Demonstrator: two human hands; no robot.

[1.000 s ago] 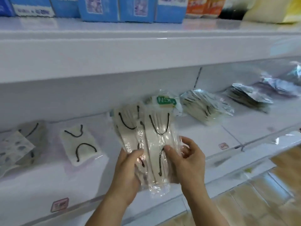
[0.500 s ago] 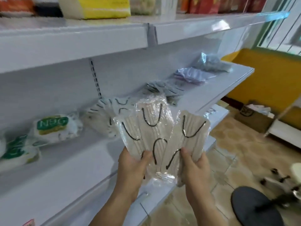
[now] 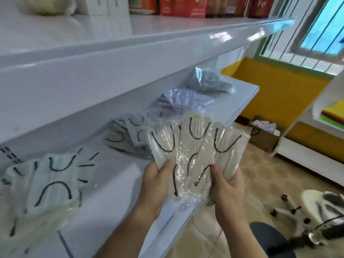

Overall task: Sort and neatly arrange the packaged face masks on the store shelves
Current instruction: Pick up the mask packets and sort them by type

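Masks everywhere along the white shelf (image 3: 115,185), loose piles behind the fanned beige packs (image 3: 195,151) held just off its front edge. Left hand (image 3: 154,185) pinches one side, right hand (image 3: 226,189) the other. Slick wrappers, splayed wide: one could slide out and drop to the floor.

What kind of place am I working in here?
Most likely a small shop: white retail shelves carry boxed goods above and piles of packaged masks below, while both hands fan out beige mask packs.
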